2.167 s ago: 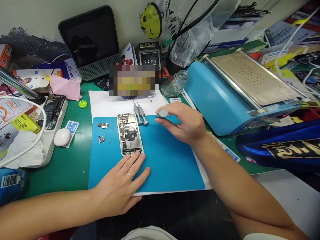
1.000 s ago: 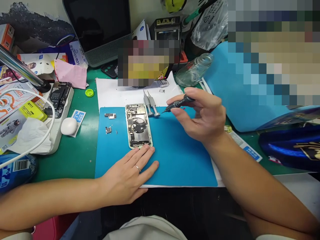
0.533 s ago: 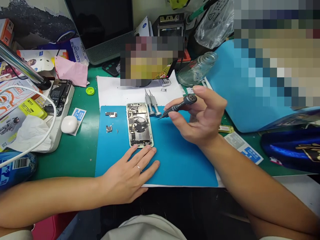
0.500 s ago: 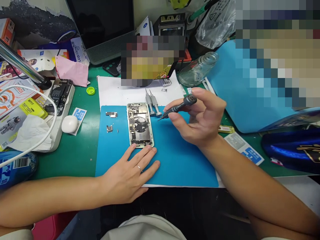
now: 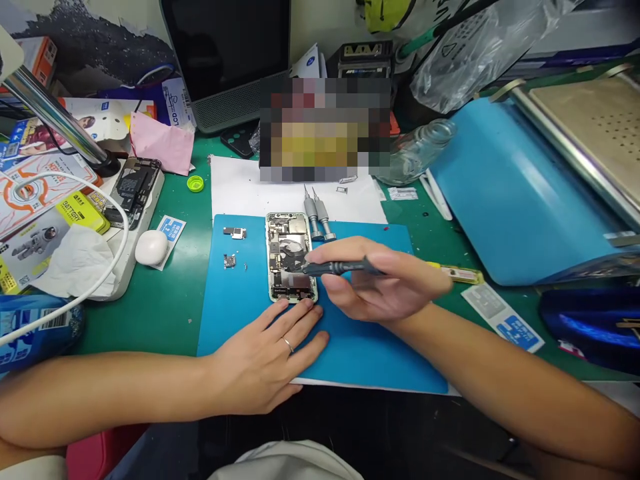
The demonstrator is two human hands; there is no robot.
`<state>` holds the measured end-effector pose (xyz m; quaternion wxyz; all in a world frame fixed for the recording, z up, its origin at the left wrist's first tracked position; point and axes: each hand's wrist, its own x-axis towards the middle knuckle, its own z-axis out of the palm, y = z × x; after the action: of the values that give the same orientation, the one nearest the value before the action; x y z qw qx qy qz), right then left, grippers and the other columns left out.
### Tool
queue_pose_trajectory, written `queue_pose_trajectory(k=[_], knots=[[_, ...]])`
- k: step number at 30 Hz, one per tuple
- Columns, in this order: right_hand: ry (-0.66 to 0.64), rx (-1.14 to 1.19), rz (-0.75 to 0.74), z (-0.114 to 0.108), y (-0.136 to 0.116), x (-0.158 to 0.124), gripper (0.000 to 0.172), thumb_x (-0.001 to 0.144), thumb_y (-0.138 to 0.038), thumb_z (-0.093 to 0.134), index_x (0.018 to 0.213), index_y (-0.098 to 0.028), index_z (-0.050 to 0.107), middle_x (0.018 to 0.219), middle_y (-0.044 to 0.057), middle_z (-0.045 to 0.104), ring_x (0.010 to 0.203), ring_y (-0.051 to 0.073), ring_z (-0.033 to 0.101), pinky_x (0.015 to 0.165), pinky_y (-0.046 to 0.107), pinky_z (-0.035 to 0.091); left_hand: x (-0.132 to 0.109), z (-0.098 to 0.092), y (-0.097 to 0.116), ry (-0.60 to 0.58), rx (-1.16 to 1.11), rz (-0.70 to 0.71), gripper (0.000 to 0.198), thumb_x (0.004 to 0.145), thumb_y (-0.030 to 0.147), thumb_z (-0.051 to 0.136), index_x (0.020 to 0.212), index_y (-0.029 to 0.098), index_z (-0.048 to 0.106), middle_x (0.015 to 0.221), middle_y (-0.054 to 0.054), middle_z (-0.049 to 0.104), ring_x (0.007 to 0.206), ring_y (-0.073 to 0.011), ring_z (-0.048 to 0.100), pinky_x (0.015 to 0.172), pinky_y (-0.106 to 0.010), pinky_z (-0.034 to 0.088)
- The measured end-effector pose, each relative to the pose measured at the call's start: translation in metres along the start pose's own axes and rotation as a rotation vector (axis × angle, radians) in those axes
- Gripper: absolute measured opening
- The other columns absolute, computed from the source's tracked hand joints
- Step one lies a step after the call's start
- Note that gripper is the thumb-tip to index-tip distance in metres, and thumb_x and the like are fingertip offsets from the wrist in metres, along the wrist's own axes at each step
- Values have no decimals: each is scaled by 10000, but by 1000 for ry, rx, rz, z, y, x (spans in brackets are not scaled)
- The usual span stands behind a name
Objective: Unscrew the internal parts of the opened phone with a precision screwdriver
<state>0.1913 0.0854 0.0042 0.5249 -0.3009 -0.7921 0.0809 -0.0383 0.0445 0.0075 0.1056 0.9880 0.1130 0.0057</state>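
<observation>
An opened phone [image 5: 291, 243], its inner parts bare, lies on the blue mat [image 5: 240, 300]. My left hand [image 5: 280, 347] rests flat with fingers spread, its fingertips at the phone's lower edge. Held between the thumb and fingers of my right hand [image 5: 385, 280] is a dark precision screwdriver [image 5: 340, 268], tilted nearly level over the phone's right side; whether its tip touches is too small to tell. Two grey screwdrivers [image 5: 320, 217] lie just beyond the phone. Left of it sit small phone parts, a speaker-like piece [image 5: 235, 233] and a metal bracket [image 5: 229, 261].
A white case [image 5: 152, 247], a second opened phone [image 5: 134, 190] and boxes [image 5: 55, 240] crowd the left. Behind stand a dark monitor [image 5: 230, 60] and a glass jar [image 5: 420, 150]. A machine with a perforated plate [image 5: 595, 127] and a yellow cutter [image 5: 457, 274] are at the right.
My right hand has moved left and down, bringing the screwdriver from beside the phone to over it. My left hand stays at the phone's lower edge. The view has shifted slightly.
</observation>
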Motion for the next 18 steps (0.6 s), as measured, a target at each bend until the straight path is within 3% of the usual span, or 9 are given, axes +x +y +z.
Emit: queue_pose_trajectory(k=[1,2,6,10,15,18], knots=[[67,36,-54,4,2,-1,771,871,-98,622,1546,-355,352,919,28,748,747,203,750,643,342,661,0,0,0,-2,-1,-1,764,949,472,597,1537,57,341,1645,-250,273,1538,-392,252,1254,-516,162],[75,58,-54,6,5,-1,773,854,-64,623,1546,-306,376,922,44,751,756,199,748,637,327,660,0,-1,0,-2,0,-1,759,949,466,598,1535,54,344,1645,-252,271,1539,-393,247,1251,-517,164],[69,54,-47,9,8,-1,719,873,-63,618,1528,-268,404,907,52,755,742,192,738,601,296,650,1,-3,1,-6,12,4,736,960,456,587,1529,51,355,1640,-253,281,1539,-392,243,1245,-523,158],[-6,41,-134,3,4,1,654,900,-73,597,1510,-189,392,869,55,741,751,183,740,653,296,667,2,-4,2,-29,16,0,729,985,468,545,1549,58,335,1632,-236,308,1528,-387,260,1229,-534,171],[-70,-58,-236,1,1,3,344,922,-83,579,1251,-168,525,817,43,749,802,168,744,735,296,678,2,-5,2,-34,38,-3,699,1013,495,489,1550,70,351,1597,-207,386,1514,-365,284,1220,-521,183],[-85,-81,-281,0,2,4,259,912,-63,576,1156,-141,540,853,77,753,819,172,735,748,303,671,1,-7,1,-26,52,-2,674,1025,496,463,1540,72,372,1586,-205,403,1515,-362,282,1220,-516,169]])
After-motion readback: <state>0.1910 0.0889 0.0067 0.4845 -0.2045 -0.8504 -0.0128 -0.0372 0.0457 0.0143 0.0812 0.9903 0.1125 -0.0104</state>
